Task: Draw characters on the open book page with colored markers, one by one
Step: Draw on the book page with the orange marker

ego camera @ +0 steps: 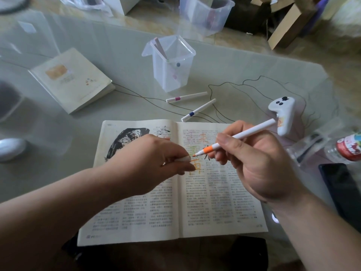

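Glass bench (125,106), open book (224,202) at 6 o'clock. Right hand (254,163) pinches orange marker (234,138), tip bare. Left hand (154,163) pinches white cap (183,159) at 9 o'clock of tip. Best: line cap straight, push on squarely.

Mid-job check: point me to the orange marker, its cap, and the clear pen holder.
orange marker (244,134): head view, on the white barrel above the right hand.
cap (184,159): head view, on the white end showing between the left hand's fingers.
clear pen holder (172,75): head view, on its front wall.
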